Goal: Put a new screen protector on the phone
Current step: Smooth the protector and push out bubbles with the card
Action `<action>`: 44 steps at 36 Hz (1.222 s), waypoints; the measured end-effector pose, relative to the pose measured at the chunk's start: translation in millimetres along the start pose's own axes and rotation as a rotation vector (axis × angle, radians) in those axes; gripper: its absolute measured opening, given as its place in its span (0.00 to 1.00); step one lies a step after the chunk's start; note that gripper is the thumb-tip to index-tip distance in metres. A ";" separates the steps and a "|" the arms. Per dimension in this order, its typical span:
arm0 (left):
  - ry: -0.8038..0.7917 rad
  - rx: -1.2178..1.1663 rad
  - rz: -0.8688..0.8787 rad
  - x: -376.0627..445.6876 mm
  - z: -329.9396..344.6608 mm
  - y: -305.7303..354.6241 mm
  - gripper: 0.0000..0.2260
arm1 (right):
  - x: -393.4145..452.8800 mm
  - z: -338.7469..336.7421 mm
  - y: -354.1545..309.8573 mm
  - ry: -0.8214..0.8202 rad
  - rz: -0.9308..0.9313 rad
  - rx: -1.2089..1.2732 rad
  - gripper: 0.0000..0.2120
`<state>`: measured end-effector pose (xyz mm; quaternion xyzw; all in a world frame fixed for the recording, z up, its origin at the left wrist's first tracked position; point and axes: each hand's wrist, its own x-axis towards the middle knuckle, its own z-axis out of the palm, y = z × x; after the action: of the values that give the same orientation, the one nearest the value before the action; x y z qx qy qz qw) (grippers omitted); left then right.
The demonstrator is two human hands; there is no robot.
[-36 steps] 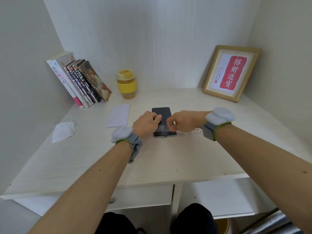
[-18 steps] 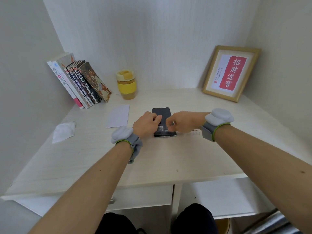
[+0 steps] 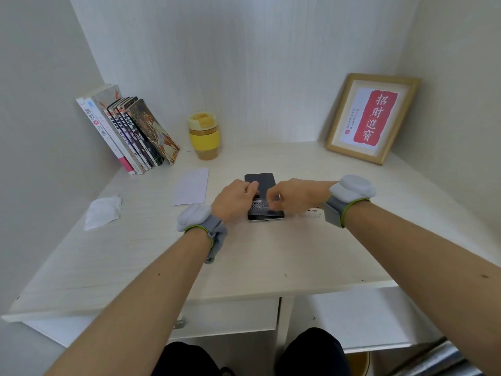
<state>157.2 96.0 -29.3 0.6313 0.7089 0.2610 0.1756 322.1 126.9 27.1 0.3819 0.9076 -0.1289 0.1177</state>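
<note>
At mid-desk [image 3: 271, 253], the phone [image 3: 261, 183] lies flat, screen up. Left hand [image 3: 234, 200] rests curled against its left edge, steadying it. Right hand [image 3: 291, 195] pinches something thin over the lower screen, likely a film tab; too small to confirm. Judgement: the protector will be light, thin, smudge-prone and easily creased, so hold it by edges or tab only.

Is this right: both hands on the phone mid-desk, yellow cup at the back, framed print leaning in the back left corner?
Not quite. The head view shows the framed print leaning in the back right corner; the books fill the back left. The rest holds: both hands, left and right, on the phone mid-desk, yellow cup at the back.
</note>
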 end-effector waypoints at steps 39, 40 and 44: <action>-0.059 -0.052 0.051 -10.5 -9.3 4.9 0.22 | 10.2 3.3 -12.6 0.023 -0.074 0.013 0.05; -0.060 -0.056 0.050 -10.2 -9.2 4.8 0.22 | 10.4 3.4 -11.9 0.031 -0.072 0.020 0.06; -0.058 -0.063 0.041 -10.8 -9.5 5.7 0.23 | 11.1 4.1 -10.5 0.047 -0.069 0.027 0.07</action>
<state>157.8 84.3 -19.2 0.6470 0.6819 0.2684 0.2105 307.4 125.8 21.2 0.3547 0.9209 -0.1361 0.0867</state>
